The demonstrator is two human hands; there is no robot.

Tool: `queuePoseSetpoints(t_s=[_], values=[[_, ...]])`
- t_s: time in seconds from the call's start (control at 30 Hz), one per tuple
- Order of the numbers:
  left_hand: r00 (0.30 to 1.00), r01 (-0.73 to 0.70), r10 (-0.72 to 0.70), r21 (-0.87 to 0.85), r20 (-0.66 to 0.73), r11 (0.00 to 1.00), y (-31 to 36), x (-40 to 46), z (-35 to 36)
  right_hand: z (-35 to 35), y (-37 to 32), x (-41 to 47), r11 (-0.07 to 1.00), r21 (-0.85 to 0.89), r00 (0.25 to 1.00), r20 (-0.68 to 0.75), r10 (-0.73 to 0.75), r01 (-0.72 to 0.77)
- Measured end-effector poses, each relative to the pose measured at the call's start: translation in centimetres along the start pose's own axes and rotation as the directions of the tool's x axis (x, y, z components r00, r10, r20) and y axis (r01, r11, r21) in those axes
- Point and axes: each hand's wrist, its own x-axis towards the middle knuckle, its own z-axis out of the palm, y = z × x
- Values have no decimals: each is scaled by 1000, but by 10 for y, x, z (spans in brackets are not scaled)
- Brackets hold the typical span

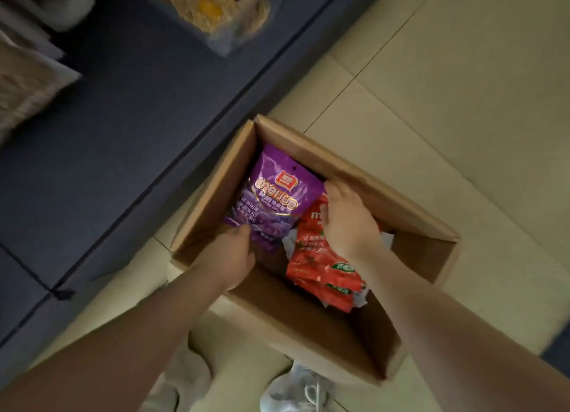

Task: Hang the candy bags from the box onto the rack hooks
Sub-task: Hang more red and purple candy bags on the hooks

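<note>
A dark blue mat [123, 140] covers the floor's left side beside pale floor tiles [462, 88], with a clear bag of yellowish snacks [222, 8] lying near the mat's far edge. The open cardboard box [416, 220] sits on the tiles at the mat's edge, a white shoe [302, 390] just below its near corner. Inside, the left hand [228, 257] grips the purple candy bag [277, 196] by its lower edge at the box's left wall, while the right hand [348, 220] lies with curled fingers on the red candy bags [320, 266] stacked mid-box; whether it grasps one I cannot tell.

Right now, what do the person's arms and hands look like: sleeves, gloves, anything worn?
Both forearms are bare up to the frame edge: no sleeves in view. The left hand and right hand wear no gloves. No watch, bracelet or ring shows on the visible sides; the fingertips reach behind the bags, so that part is hidden.
</note>
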Motion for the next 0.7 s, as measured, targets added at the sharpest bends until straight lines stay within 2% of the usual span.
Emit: queuePoseSetpoints(t_s=[0.1, 0.17, 0.27, 0.4, 0.53, 0.63, 0.7], values=[[1000, -18, 18, 36, 10, 999, -12, 25, 12, 25, 3, 28, 996, -90, 998, -60, 13, -18], [1000, 21, -22, 42, 22, 999, -21, 36, 18, 36, 0, 42, 988, -153, 994, -109, 10, -27], [995, 95, -95, -43, 14, 995, -30, 48, 21, 47, -10, 60, 987, -143, 988, -145, 58, -79], [992, 94, -108, -182, -65, 979, -30, 59, 18, 50, -18, 68, 986, -168, 1000, -28, 9, -14], [983, 69, -112, -279, -142, 958, -16, 71, 14, 36, 3, 45, 982, -177, 998, -17, -68, 64], [975, 80, -142, -329, -169, 941, -5, 88, 12, 25, 26, 19, 975, -178, 982, 160, -101, 129], [974, 82, -150, -354, -170, 932, -1, 103, 12, 18, 39, 6, 983, -143, 973, 216, -85, 117]])
